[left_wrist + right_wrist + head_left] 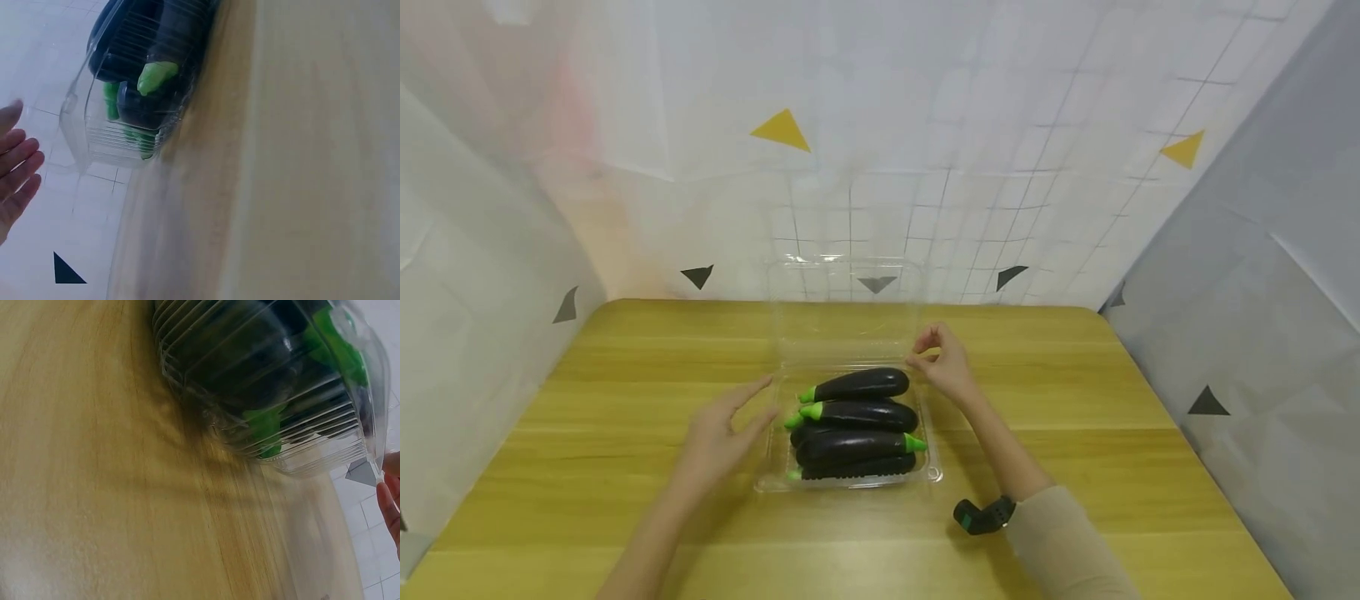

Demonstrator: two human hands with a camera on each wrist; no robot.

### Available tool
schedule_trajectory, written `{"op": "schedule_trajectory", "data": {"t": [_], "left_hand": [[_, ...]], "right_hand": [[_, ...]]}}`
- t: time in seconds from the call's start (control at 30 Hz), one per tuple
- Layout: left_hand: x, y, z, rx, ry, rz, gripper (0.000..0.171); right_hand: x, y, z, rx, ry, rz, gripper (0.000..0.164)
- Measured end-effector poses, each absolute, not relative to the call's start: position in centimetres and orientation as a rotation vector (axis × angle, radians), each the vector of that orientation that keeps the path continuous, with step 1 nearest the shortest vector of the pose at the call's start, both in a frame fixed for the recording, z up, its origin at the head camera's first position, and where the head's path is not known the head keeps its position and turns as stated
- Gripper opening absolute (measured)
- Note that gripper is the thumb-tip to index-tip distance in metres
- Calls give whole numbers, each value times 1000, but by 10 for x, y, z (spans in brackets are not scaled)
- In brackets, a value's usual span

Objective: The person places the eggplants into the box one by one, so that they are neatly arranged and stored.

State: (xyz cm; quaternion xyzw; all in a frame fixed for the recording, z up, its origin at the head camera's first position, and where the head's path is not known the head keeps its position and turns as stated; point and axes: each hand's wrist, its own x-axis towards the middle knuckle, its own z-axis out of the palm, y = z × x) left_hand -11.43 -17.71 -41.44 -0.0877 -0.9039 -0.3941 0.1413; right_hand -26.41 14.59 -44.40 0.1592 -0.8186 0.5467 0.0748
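Note:
A clear plastic clamshell container (931,450) sits on the table with its transparent lid (850,329) raised at the back. Several dark eggplants (859,447) with green stems lie piled in its base. My left hand (715,437) is held beside the container's left side, thumb and fingers spread apart; in the left wrist view its fingers (19,165) are extended, with a gap to the plastic wall. At the back right corner, near the hinge, my right hand (946,362) pinches the container's rim between thumb and fingertips (386,497), as the right wrist view shows.
The wooden table (587,467) ends against a white backdrop (880,192) with grid lines and yellow and dark triangle marks. Grey side panels (1247,350) flank it. A black wrist device (983,515) sticks out by the right sleeve (1063,546).

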Motion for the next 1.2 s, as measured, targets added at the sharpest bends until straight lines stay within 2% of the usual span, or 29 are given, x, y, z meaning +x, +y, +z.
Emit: {"op": "schedule_trajectory", "data": {"t": [0.1,0.17,0.43,0.6,0.87,1.2], "left_hand": [[-129,-181,-410,-162,-2493,-1219,32],[-143,-185,-409,-117,-2470,-1209,28],[-191,-194,-406,-61,-2574,-1137,45],[-207,-187,-406,-101,-2549,-1194,34],[-209,-179,-403,-94,-2491,-1173,11],[-200,-176,-404,-155,-2428,-1100,12]], "right_hand": [[-263,146,-444,481,-2456,1631,33],[-262,146,-445,488,-2452,1626,33],[-262,148,-444,471,-2467,1628,32],[-251,146,-429,500,-2450,1637,30],[-233,142,-407,534,-2451,1604,28],[-227,150,-387,498,-2412,1612,31]]}}
